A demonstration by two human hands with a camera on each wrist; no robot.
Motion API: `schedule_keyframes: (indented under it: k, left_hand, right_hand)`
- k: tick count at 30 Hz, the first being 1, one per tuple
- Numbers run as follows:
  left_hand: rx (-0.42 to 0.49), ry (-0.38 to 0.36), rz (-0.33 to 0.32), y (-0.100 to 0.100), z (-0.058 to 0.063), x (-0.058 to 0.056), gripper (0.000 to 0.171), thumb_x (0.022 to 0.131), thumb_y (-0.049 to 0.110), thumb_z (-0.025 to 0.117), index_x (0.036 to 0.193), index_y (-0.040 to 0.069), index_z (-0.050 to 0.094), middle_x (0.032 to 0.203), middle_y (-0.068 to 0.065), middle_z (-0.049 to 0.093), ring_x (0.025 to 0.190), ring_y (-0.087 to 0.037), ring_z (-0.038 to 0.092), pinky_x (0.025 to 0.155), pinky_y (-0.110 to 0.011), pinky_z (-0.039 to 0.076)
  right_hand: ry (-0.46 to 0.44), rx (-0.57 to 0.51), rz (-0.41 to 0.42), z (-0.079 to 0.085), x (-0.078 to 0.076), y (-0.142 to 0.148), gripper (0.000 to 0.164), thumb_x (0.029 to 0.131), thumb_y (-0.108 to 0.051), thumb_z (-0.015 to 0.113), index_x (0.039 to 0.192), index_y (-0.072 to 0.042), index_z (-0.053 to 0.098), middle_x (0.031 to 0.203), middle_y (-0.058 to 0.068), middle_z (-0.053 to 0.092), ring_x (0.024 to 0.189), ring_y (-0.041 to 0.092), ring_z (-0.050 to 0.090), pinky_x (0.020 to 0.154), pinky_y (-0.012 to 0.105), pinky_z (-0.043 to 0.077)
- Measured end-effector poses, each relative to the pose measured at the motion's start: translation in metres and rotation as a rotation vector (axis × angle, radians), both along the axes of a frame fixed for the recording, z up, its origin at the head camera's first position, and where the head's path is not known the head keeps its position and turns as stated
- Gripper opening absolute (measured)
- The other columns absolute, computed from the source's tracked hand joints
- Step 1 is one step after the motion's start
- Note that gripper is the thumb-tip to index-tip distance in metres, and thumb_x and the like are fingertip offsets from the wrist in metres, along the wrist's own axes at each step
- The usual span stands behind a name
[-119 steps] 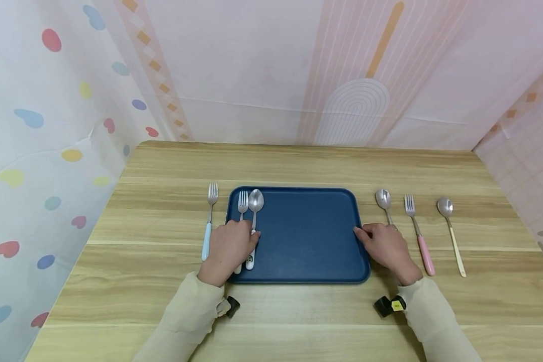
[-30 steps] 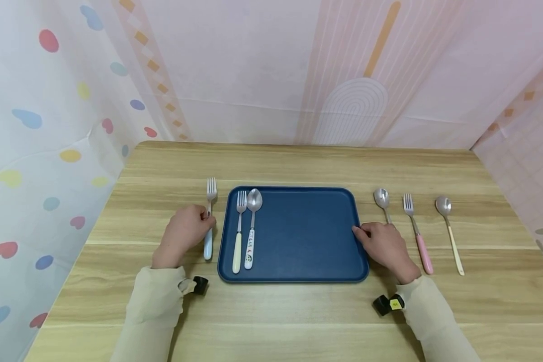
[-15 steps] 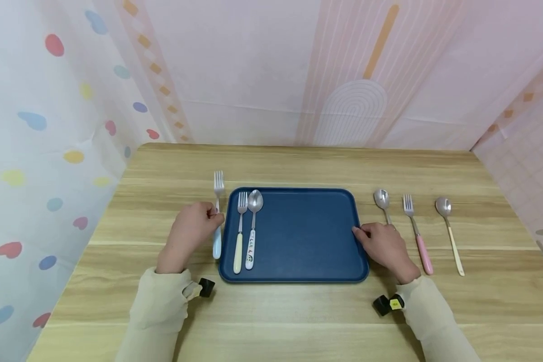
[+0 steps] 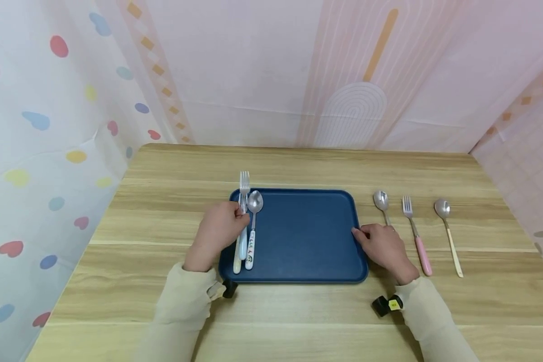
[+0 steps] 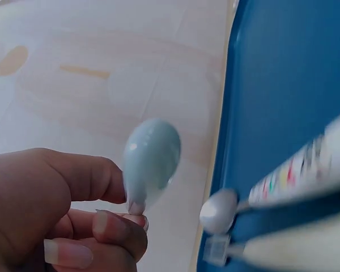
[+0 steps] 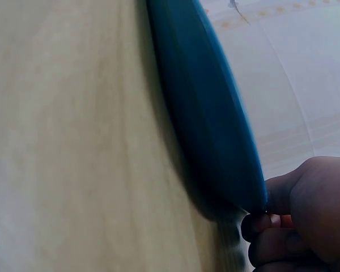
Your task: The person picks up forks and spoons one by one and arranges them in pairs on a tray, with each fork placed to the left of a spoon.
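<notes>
My left hand [image 4: 219, 229] pinches a fork with a light blue handle [image 5: 152, 158], held over the left part of the blue tray [image 4: 307, 236]. In the head view this fork overlaps a cream-handled fork [image 4: 237, 264] that lies on the tray. Beside them on the tray lies a spoon with a patterned white handle [image 4: 251, 249]. At the tray's right edge, my right hand [image 4: 383, 246] grips the rim between thumb and fingers, as the right wrist view [image 6: 306, 215] also shows.
Right of the tray on the wooden table [image 4: 298, 322] lie a spoon [image 4: 381, 201] partly hidden by my right hand, a pink-handled fork [image 4: 420, 244] and a cream-handled spoon [image 4: 450, 241]. A patterned curtain [image 4: 253, 75] hangs behind the table.
My left hand let go of the cutlery on the tray, took the light blue fork from the table on the left and carried it right, over the tray. My right hand stays at the rim.
</notes>
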State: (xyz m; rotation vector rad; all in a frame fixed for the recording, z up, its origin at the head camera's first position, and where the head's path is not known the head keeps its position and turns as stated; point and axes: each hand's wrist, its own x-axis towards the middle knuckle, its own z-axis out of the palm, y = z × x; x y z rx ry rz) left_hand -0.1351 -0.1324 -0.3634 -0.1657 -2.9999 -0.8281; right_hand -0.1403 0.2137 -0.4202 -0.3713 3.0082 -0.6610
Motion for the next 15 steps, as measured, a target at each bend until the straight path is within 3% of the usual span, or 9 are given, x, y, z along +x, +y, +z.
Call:
schedule_keyframes:
  k: [7, 15]
  left_hand:
    - [0.035, -0.054, -0.046, 0.029, -0.003, 0.000, 0.039, 0.085, 0.014, 0.054, 0.052, 0.014, 0.033, 0.046, 0.005, 0.026, 0.039, -0.010, 0.033, 0.040, -0.022, 0.025]
    - [0.018, -0.083, -0.005, 0.051, -0.010, 0.001, 0.037, 0.084, 0.015, 0.053, 0.052, 0.014, 0.035, 0.048, 0.005, 0.026, 0.039, -0.011, 0.028, 0.037, -0.022, 0.020]
  right_hand:
    - [-0.003, -0.003, 0.003, -0.001, 0.000, -0.002, 0.045, 0.094, -0.029, 0.050, 0.053, -0.015, 0.042, 0.046, -0.002, 0.037, 0.041, 0.015, 0.037, 0.041, 0.028, 0.028]
    - [0.000, -0.001, 0.002, -0.001, 0.000, -0.003, 0.045, 0.094, -0.029, 0.050, 0.052, -0.015, 0.041, 0.046, -0.002, 0.037, 0.041, 0.015, 0.036, 0.041, 0.028, 0.028]
